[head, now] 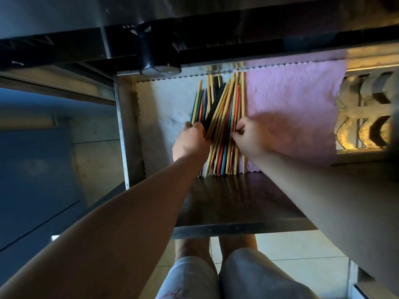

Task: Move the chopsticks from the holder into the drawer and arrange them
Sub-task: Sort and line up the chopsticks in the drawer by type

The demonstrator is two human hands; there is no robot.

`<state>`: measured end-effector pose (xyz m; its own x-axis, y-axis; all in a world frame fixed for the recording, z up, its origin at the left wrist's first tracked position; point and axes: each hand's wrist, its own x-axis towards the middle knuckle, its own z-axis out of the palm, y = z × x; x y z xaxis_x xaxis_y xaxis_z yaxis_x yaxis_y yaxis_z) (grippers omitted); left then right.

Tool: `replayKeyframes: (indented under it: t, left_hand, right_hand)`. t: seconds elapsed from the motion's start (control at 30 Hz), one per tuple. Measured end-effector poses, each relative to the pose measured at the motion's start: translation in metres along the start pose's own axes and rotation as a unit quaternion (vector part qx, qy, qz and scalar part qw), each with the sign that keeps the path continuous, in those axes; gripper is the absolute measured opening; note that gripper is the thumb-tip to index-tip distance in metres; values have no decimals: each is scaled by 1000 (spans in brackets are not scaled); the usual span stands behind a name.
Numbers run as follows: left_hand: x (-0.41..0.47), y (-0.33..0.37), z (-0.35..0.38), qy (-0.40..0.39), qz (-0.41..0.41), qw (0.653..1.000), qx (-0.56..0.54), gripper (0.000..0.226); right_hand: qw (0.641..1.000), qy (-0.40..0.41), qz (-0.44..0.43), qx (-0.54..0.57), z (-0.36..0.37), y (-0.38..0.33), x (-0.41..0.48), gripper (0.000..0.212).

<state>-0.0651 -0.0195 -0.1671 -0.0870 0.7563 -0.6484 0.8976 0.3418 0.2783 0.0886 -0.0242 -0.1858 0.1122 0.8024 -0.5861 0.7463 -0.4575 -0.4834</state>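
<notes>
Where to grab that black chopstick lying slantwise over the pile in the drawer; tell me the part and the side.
Take the slanted black chopstick at its bare far half, pinching across its width from above. It lies on top of the bundle of wooden and coloured chopsticks, so the top is free. Its near end disappears under the left hand, and the right hand presses the bundle's other side.

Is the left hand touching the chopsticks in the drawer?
Touching. In the head view, the left hand rests on the left side of the chopsticks, its fingers overlapping them with no gap.
</notes>
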Motion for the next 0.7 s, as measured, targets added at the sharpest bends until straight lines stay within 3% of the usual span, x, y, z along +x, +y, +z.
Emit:
replayKeyframes:
  t: [0.13, 0.27, 0.57, 0.7]
  left_hand:
    - [0, 2, 3, -4, 10, 998, 54, 15]
    - [-1, 5, 2, -38, -13, 997, 70, 10]
    - [-7, 2, -3, -25, -2, 996, -85, 14]
    - [-5, 4, -1, -23, -54, 982, -177, 11]
  right_hand:
    - [993, 38, -17, -106, 0, -1, -3, 15]
    - [990, 27, -54, -130, -4, 2, -10, 14]
    - [995, 6, 11, -100, -14, 14, -8, 11]
    - [993, 20, -26, -116, -12, 15, -9, 15]
